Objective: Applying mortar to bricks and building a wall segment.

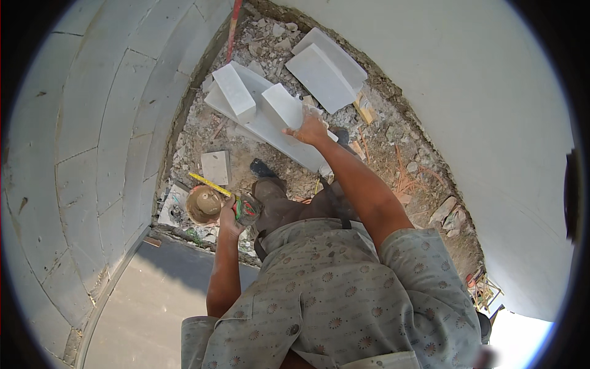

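My left hand is closed round a tape measure, whose case shows red and green. Its yellow blade sticks out up and to the left, passing over a round bucket. With thumb and fingers apart across its near end, my right hand grips a white block. That block rests on a long pale slab lying on the rubble. A second white block lies on the slab farther left.
Two pale panels lie stacked at the back, beside a yellow wooden piece. A small square block lies near the bucket. Block walls and a smooth wall hem in the rubble. A red pole stands in the far corner.
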### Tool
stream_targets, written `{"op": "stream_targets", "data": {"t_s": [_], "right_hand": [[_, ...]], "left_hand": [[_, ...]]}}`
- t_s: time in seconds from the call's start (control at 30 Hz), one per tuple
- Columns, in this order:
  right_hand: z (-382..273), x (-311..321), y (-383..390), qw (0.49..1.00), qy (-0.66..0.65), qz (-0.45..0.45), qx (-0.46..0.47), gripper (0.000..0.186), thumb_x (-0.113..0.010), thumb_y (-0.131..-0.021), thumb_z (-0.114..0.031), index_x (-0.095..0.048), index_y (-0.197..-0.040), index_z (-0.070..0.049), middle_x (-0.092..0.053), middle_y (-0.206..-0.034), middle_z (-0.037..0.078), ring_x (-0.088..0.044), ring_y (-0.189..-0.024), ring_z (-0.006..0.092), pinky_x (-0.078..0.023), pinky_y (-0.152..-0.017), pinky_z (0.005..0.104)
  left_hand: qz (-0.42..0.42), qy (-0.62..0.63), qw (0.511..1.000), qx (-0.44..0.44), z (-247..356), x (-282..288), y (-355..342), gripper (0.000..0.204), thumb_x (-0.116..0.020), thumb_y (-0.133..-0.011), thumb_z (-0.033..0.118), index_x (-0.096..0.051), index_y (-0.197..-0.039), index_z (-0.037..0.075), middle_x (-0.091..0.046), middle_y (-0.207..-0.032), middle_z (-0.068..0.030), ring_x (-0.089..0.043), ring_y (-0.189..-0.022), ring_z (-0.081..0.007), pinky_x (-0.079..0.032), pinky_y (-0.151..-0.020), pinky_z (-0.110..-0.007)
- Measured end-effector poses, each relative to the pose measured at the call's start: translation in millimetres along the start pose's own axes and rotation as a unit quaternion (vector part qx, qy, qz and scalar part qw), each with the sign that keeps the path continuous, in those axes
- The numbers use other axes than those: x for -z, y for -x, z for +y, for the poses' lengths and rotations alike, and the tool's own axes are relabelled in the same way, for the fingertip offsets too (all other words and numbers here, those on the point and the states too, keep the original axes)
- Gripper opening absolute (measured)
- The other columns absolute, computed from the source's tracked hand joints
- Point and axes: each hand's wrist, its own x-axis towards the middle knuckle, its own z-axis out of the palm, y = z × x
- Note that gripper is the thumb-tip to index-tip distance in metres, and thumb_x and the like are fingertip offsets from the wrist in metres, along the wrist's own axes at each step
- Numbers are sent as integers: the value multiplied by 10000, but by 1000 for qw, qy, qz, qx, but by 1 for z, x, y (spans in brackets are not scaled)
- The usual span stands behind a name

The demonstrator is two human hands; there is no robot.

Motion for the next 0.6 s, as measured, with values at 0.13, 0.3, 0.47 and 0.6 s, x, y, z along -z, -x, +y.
{"op": "stream_targets", "data": {"t_s": [0.13, 0.3, 0.47, 0.6], "right_hand": [[-17, -13, -28, 998, 45, -48, -10, 1207, -765, -645, -550, -33, -1491, -97, -269, -1454, 255, -341, -1314, 392, -329, -1041, 520], [11, -11, -54, 998, 44, -50, 6, 1178, -778, -635, -481, -67, -1480, -68, -328, -1425, 227, -376, -1295, 380, -361, -1026, 489], [104, 63, -60, 991, -71, -99, 46, 1092, -766, -637, -408, -139, -1451, -37, -398, -1349, 222, -469, -1206, 381, -409, -996, 453], [197, 126, -46, 998, -18, -49, 21, 1089, -775, -642, -395, -146, -1453, -29, -320, -1426, 234, -356, -1308, 358, -343, -1066, 405]], "left_hand": [[40, 41, 997, -59, -17, 8, 1, 313, -427, -982, 308, -578, -1021, 36, -643, -926, -124, -633, -853, -278, -520, -812, -461], [65, 82, 987, -123, -71, -7, -1, 347, -400, -986, 321, -587, -1019, 31, -648, -930, -130, -633, -873, -288, -515, -830, -454], [94, 101, 988, -62, -131, -64, -6, 379, -371, -991, 329, -588, -1033, 21, -648, -955, -137, -628, -888, -309, -502, -847, -463], [88, 55, 994, 17, -161, -97, -29, 369, -402, -985, 348, -588, -983, 29, -653, -906, -119, -639, -847, -282, -517, -813, -438]]}}
